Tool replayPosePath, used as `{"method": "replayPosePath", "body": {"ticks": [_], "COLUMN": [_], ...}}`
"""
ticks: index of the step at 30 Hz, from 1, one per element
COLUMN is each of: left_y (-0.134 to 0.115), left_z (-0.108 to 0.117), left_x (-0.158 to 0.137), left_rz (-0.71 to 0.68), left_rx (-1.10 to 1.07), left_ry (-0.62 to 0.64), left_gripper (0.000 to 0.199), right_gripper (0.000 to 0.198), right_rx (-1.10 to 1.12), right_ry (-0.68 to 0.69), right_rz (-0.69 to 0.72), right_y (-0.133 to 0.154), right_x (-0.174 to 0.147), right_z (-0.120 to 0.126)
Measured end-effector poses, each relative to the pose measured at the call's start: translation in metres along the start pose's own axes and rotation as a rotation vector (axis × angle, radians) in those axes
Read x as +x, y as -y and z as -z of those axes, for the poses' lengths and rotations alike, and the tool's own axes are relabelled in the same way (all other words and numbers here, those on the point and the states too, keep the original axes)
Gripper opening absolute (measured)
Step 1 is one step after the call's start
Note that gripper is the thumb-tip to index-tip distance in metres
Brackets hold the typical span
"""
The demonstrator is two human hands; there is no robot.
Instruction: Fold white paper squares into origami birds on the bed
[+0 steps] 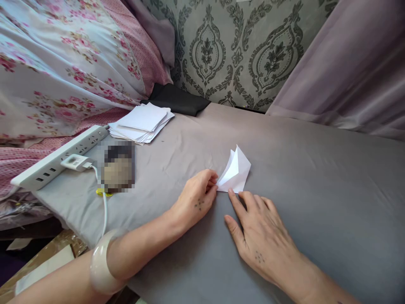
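A small folded sheet of white paper [238, 172] lies on the grey cloth-covered surface [183, 143], with two pointed flaps standing up at its far side. My left hand [198, 194] pinches the paper's left corner between thumb and fingers. From the near side, my right hand [261, 230] rests with its fingers spread. The right index fingertip touches the paper's near edge, and the right thumb lies apart from it on the cloth.
A stack of white paper sheets [142, 122] sits at the back left, before a black cloth [177, 98]. Left of it are a white power strip [60, 158], a plugged-in charger [76, 162] with a cable, and a pixelated object [117, 166]. Curtains hang at both sides.
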State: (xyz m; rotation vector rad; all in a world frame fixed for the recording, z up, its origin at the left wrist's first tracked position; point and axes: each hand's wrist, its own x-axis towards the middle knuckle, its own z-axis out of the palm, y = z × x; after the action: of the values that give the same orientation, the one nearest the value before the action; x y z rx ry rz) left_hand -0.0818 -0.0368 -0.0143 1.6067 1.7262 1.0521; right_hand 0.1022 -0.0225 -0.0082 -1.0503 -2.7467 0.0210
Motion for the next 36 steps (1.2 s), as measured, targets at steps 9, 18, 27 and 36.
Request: {"method": "replayPosePath", "body": {"ticks": [9, 18, 27, 36], "left_y": [0.003, -0.004, 0.001, 0.003], "left_z": [0.019, 0.026, 0.027, 0.026], "left_x": [0.001, 0.0, 0.001, 0.001], "left_rz": [0.218, 0.231, 0.231, 0.233], "left_rx": [-0.009, 0.008, 0.023, 0.08], "left_ry": [-0.08, -0.127, -0.125, -0.075], "left_gripper": [0.018, 0.02, 0.019, 0.021], "right_gripper": [0.051, 0.058, 0.062, 0.046], "right_rx": [-0.018, -0.099, -0.144, 0.045], "right_ry": [0.069, 0.117, 0.141, 0.182], "right_rz": [-0.004, 0.011, -0.034, -0.061], "right_y": [0.007, 0.019, 0.027, 0.0], "right_x": [0.01, 0.02, 0.021, 0.008], "right_z": [0.007, 0.01, 0.008, 0.02]}}
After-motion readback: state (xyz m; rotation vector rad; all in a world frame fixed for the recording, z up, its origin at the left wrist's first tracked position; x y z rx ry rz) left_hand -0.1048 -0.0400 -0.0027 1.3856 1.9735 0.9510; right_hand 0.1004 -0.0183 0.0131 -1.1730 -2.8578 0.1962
